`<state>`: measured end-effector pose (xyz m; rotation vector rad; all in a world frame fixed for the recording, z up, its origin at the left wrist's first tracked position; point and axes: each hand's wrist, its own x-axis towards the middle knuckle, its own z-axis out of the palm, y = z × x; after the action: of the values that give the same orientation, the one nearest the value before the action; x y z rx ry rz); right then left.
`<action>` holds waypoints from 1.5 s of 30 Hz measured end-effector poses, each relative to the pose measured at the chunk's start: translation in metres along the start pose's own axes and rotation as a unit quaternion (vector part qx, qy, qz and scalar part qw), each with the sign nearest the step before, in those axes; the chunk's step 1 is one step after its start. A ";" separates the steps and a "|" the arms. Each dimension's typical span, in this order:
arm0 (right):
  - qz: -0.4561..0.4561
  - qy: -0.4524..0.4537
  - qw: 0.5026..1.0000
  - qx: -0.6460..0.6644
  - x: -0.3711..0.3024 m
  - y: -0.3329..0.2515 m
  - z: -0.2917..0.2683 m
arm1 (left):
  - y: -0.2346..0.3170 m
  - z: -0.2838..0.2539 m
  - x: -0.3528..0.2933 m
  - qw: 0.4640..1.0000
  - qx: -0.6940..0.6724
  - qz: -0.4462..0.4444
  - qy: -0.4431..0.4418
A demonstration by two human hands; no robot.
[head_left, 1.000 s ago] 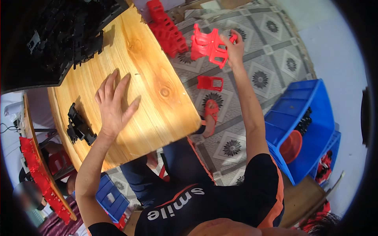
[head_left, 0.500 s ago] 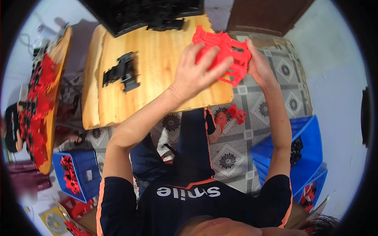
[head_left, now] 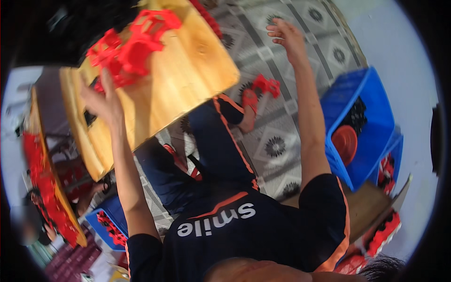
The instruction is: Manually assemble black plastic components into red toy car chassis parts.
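two hands: the left hand [head_left: 101, 101], over the surface [head_left: 188, 61] at its left side, has thumb and fingers spread apart, gripping nothing that shows; blur hides whether it touches the red part. the right hand [head_left: 291, 42], off the surface to its right and above the floor, is empty, fingers loosely bent.

one red part [head_left: 136, 54] is at the surface's far left, just beyond the left hand; whether it rests on the wood or is above it cannot be told. it is bright red, glossy, an openwork frame with window-like gaps and jutting arms, its edges smeared. one black part [head_left: 89, 118], mostly hidden, shows behind that hand. one black bin [head_left: 42, 42] stands at the surface's far left corner.

right of the surface: one red piece [head_left: 268, 85] on the floor, two blue bins [head_left: 345, 91], and one red bowl [head_left: 345, 144] inside the larger.
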<state>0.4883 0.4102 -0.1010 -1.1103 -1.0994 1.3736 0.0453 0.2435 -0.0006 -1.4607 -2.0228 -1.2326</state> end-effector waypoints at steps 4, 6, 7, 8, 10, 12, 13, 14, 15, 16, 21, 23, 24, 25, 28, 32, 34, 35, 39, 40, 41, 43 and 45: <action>0.074 0.127 0.887 -0.438 0.001 0.212 -0.119 | 0.095 0.015 -0.042 0.966 0.108 0.228 -0.056; 0.136 0.086 0.834 -0.528 -0.031 0.293 -0.168 | 0.111 0.046 -0.058 0.941 0.137 0.294 -0.097; 0.196 0.066 0.801 -0.562 -0.037 0.304 -0.120 | 0.101 0.044 -0.061 0.922 0.207 0.288 -0.152; 0.245 0.041 0.763 -0.597 -0.050 0.302 -0.067 | 0.091 0.035 -0.063 0.898 0.280 0.273 -0.199; 0.250 0.048 0.748 -0.613 -0.064 0.328 -0.063 | 0.070 0.034 -0.064 0.908 0.286 0.241 -0.190; 0.188 0.091 0.740 -0.639 -0.085 0.376 -0.092 | 0.071 0.040 -0.066 0.923 0.280 0.215 -0.154; 0.111 0.117 0.752 -0.639 -0.092 0.398 -0.121 | 0.078 0.049 -0.070 0.922 0.286 0.213 -0.150; 0.040 0.102 0.818 -0.564 -0.083 0.406 -0.112 | 0.079 0.037 -0.068 0.922 0.303 0.198 -0.139; 0.101 0.146 0.792 -0.584 -0.101 0.430 -0.187 | 0.087 0.058 -0.073 0.938 0.256 0.182 -0.144; 0.145 0.251 0.887 -0.360 -0.098 0.425 -0.136 | 0.083 0.046 -0.069 0.931 0.279 0.188 -0.139; -0.039 0.388 0.910 -0.140 -0.069 0.327 -0.140 | 0.085 0.030 -0.068 0.959 0.172 0.198 -0.110; -0.137 0.330 0.922 -0.146 -0.066 0.196 -0.106 | 0.083 0.018 -0.067 0.973 0.087 0.203 -0.066; -0.177 0.292 0.925 -0.168 -0.071 0.123 -0.083 | 0.080 0.015 -0.068 0.979 -0.001 0.192 -0.071; -0.239 0.181 0.937 -0.178 -0.078 0.058 -0.060 | 0.080 0.014 -0.074 0.983 -0.097 0.131 -0.079; -0.432 -0.149 0.820 -0.345 -0.110 -0.087 0.039 | 0.085 -0.021 -0.077 0.767 -0.543 -0.206 -0.273; -0.583 -0.371 0.620 -0.372 -0.159 -0.136 0.197 | 0.068 -0.111 -0.081 0.668 -0.559 -0.197 -0.450; -0.585 -0.455 0.575 -0.346 -0.179 -0.130 0.256 | 0.060 -0.143 -0.096 0.716 -0.514 -0.232 -0.413; -0.589 -0.460 0.566 -0.348 -0.179 -0.127 0.279 | 0.053 -0.156 -0.104 0.733 -0.502 -0.263 -0.375; -0.310 -0.664 0.652 -0.192 -0.164 -0.105 0.384 | -0.004 -0.199 -0.151 0.663 -0.590 -0.407 -0.215; -0.404 -0.561 0.676 -0.255 -0.160 -0.095 0.417 | -0.014 -0.206 -0.158 0.661 -0.594 -0.408 -0.208; -0.487 -0.444 0.684 -0.311 -0.155 -0.084 0.448 | -0.022 -0.213 -0.165 0.647 -0.616 -0.428 -0.137; -0.573 -0.309 0.648 -0.394 -0.138 -0.048 0.487 | -0.042 -0.217 -0.178 0.624 -0.644 -0.442 -0.039; -0.539 -0.339 0.629 -0.445 -0.115 -0.027 0.499 | -0.054 -0.223 -0.174 0.611 -0.657 -0.442 -0.010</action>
<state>0.0079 0.2706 0.0126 -0.2057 -2.5932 0.1055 0.0233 -0.0429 -0.0224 -0.5380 -1.7003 -3.6150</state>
